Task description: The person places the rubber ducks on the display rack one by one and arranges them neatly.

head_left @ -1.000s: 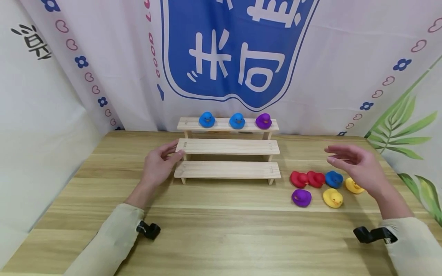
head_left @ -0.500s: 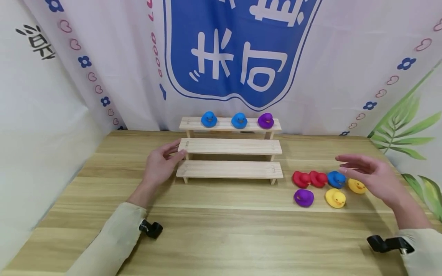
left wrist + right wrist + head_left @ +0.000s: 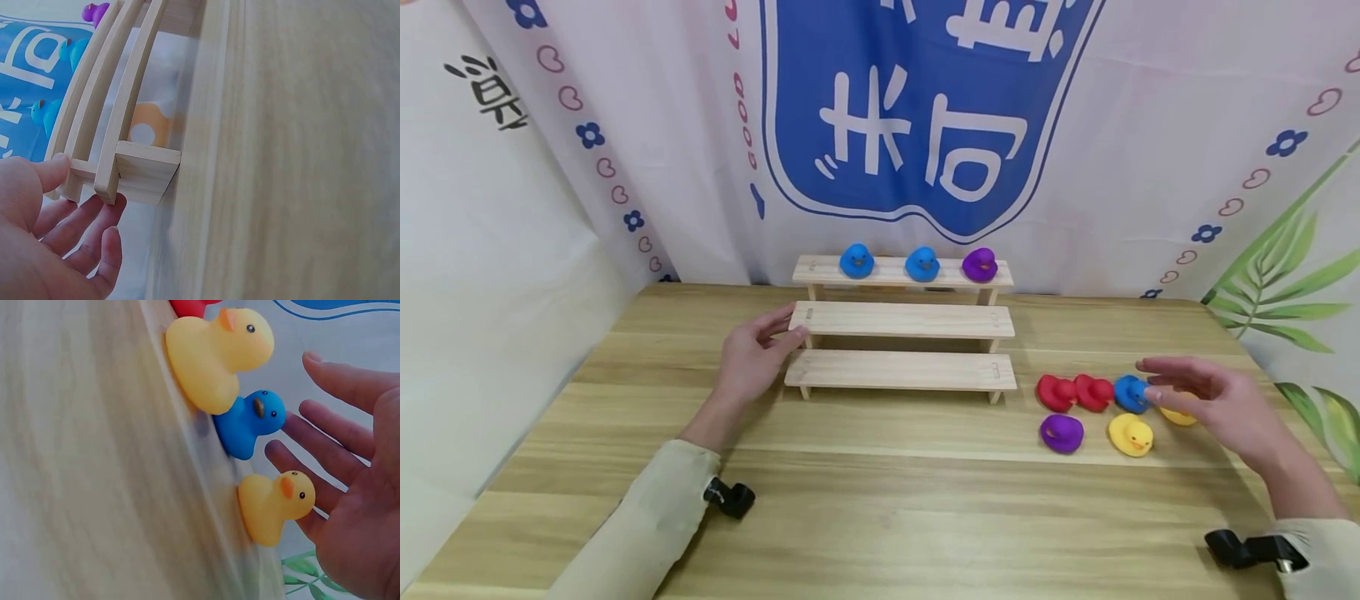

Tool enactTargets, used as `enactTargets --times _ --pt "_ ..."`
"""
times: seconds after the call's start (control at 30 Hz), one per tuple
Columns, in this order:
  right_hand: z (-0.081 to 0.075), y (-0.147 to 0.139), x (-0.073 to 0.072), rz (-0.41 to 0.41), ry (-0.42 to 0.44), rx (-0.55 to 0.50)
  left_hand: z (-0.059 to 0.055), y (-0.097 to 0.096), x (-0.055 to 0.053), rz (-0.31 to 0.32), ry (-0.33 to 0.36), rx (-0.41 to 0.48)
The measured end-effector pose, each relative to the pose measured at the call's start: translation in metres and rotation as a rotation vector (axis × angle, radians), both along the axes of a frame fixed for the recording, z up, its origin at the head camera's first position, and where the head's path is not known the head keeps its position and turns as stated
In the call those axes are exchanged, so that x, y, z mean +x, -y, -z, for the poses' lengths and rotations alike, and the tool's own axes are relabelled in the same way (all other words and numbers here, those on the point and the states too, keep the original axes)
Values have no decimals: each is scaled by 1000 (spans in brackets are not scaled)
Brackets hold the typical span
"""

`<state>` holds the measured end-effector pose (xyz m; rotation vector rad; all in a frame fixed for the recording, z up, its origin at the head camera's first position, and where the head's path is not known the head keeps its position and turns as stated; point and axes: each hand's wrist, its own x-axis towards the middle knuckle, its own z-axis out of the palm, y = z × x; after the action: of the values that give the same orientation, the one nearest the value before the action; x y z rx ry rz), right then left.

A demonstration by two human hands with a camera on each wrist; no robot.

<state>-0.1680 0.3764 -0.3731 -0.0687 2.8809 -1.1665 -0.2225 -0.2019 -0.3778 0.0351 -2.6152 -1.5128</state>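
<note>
A three-tier wooden shelf stand (image 3: 901,320) stands on the table. My left hand (image 3: 751,357) pinches the left end of its middle tier, thumb on top and fingers curled at the edge; in the left wrist view the thumb (image 3: 53,172) lies on the board. On the top tier sit two blue rubber ducks (image 3: 857,262) and a purple duck (image 3: 980,265). My right hand (image 3: 1232,408), fingers spread and holding nothing, hovers over a yellow duck (image 3: 1178,410) that it partly hides, beside a blue duck (image 3: 1131,393).
Two red ducks (image 3: 1057,392) lie left of the blue one on the table. In front are a purple duck (image 3: 1062,433) and another yellow duck (image 3: 1131,435). A printed curtain (image 3: 700,167) hangs behind the wooden table (image 3: 880,508).
My right hand has moved right and down, nearer the blue and yellow ducks. The left hand keeps its hold on the stand. The head view has shifted slightly.
</note>
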Motion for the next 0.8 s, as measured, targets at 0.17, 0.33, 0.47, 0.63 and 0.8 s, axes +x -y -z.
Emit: enactTargets --times 0.17,0.33,0.47,0.63,0.8 --pt "3 -4 -1 -6 44 20 0 0 1 3 1 -4" --pt "4 -5 -1 -33 44 21 0 -1 1 -7 1 -2" --pt "4 -4 -1 -53 37 15 0 -1 1 -16 4 -2" --pt "7 -5 -1 -57 41 36 0 -2 1 -11 12 -2" --pt "10 -4 -3 -36 37 73 -1 -1 2 -10 12 7"
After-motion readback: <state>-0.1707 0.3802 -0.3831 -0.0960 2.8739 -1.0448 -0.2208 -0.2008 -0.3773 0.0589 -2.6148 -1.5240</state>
